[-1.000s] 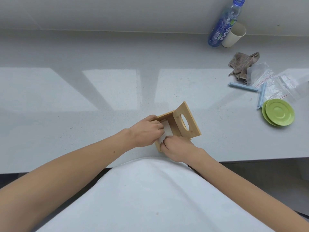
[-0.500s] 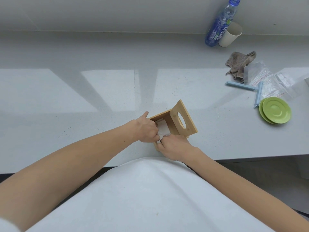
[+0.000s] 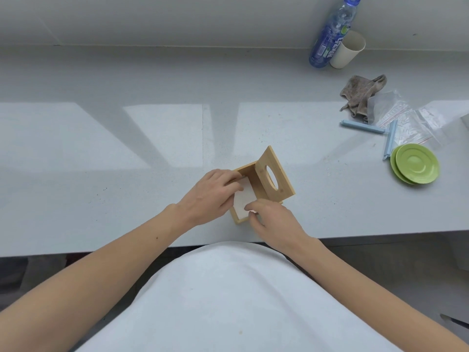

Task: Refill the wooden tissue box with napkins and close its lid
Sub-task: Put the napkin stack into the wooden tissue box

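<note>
A small wooden tissue box sits near the front edge of the grey counter. Its hinged lid, with an oval slot, stands upright on the box's right side. White napkins lie flat inside the box. My left hand rests over the box's left rim, fingers spread on the napkins. My right hand is at the near corner, fingertips pressing the napkins down. Neither hand grips anything.
At the far right stand a blue water bottle and a paper cup. Nearer lie a grey rag, clear zip bags, two light-blue clips and stacked green saucers.
Both hands have loosened from a pinch over the box and now lie flatter on the napkins, which show more. The lid stays upright.
</note>
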